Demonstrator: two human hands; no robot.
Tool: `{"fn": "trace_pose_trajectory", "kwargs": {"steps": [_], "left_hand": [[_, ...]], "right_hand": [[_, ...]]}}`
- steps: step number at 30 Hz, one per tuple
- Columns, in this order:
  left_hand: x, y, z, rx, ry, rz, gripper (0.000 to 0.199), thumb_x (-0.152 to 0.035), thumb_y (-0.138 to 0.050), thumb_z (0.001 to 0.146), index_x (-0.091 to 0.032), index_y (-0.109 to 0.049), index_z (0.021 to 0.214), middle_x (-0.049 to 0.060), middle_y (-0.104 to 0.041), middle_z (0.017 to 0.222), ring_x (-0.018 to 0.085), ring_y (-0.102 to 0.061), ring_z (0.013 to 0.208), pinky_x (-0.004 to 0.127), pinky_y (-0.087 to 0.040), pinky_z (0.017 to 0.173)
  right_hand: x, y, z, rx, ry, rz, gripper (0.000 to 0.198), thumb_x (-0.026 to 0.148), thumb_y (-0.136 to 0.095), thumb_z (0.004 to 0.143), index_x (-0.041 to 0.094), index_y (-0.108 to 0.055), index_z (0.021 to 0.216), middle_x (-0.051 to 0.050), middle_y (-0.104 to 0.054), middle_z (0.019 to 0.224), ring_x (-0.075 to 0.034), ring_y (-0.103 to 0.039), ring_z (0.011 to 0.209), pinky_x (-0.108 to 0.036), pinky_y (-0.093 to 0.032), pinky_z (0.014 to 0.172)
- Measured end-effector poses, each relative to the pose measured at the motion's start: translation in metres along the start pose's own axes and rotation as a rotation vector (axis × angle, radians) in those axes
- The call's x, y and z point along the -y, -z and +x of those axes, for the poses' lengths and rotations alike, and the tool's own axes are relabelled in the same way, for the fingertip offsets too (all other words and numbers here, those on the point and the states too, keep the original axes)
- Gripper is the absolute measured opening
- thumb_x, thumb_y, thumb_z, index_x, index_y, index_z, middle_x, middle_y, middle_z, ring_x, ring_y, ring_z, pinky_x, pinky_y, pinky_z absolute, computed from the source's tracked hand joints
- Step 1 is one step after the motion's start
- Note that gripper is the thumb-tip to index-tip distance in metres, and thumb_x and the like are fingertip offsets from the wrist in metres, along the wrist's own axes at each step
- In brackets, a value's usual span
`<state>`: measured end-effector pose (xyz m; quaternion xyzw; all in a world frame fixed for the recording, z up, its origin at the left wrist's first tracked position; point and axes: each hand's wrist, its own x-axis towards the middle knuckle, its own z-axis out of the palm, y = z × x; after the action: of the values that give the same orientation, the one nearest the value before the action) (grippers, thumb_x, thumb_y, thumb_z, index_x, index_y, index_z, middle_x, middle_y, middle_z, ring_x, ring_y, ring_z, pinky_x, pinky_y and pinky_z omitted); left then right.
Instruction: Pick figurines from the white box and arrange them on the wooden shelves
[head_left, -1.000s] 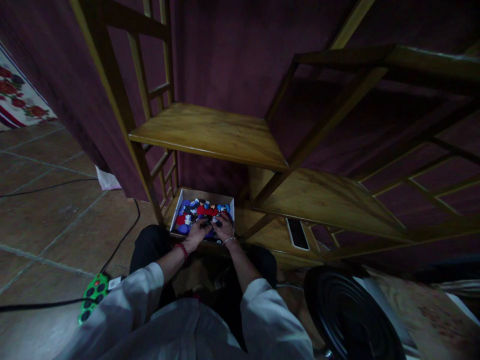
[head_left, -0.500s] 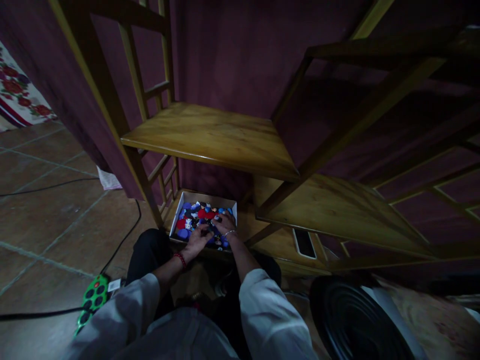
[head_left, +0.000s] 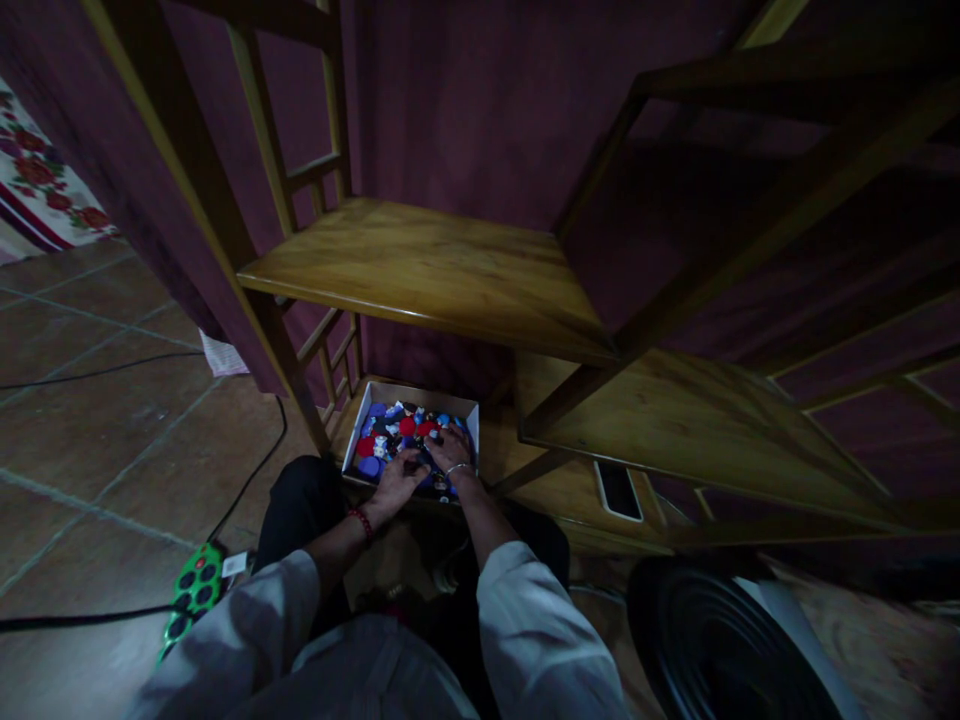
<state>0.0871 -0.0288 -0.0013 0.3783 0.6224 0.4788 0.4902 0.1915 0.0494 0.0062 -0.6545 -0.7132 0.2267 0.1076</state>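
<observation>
A shallow white-walled box sits on the lowest shelf board, filled with small mixed pieces in blue, purple, red, white and black; some look like little figures, but they are too small to name surely. My left hand, with a red bead bracelet, is over the front middle of the box, thumb and fingers curled about something dark. Close beside it, my right hand, wearing a thin pale bracelet, reaches down among the pieces at the box's right side. Its fingers are bent, and what lies under them is hidden.
A wooden shelf board hangs above the box, with slanted frame posts on both sides. A phone-like dark slab with a pale rim lies to the right. Green power strip and cables are on the floor; a round black ribbed object stands right.
The view has shifted slightly, so the shelf's right side appears farther right. My right hand's fingers have moved a little over the pieces; my left hand stays almost in place.
</observation>
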Motion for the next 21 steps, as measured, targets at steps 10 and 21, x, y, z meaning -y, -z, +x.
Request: {"fn": "trace_pose_trajectory", "kwargs": {"steps": [10, 21], "left_hand": [[-0.01, 0.001, -0.004, -0.021, 0.031, -0.012, 0.026, -0.016, -0.065, 0.06, -0.017, -0.06, 0.085, 0.002, -0.064, 0.08, 0.016, -0.06, 0.079, 0.031, -0.045, 0.08], [0.001, 0.001, 0.001, -0.02, 0.025, -0.046, 0.029, -0.018, -0.067, 0.059, -0.016, -0.061, 0.087, 0.002, -0.063, 0.078, 0.014, -0.059, 0.076, 0.027, -0.046, 0.074]], "right_hand": [[-0.009, -0.013, 0.004, -0.103, 0.037, 0.022, 0.029, 0.04, -0.05, 0.076, 0.019, -0.065, 0.091, -0.009, -0.055, 0.114, -0.025, -0.04, 0.114, -0.035, -0.026, 0.099], [-0.013, -0.013, 0.007, -0.103, 0.145, 0.021, 0.028, 0.038, -0.048, 0.078, 0.018, -0.064, 0.089, -0.008, -0.048, 0.123, -0.022, -0.042, 0.115, -0.033, -0.029, 0.1]]}}
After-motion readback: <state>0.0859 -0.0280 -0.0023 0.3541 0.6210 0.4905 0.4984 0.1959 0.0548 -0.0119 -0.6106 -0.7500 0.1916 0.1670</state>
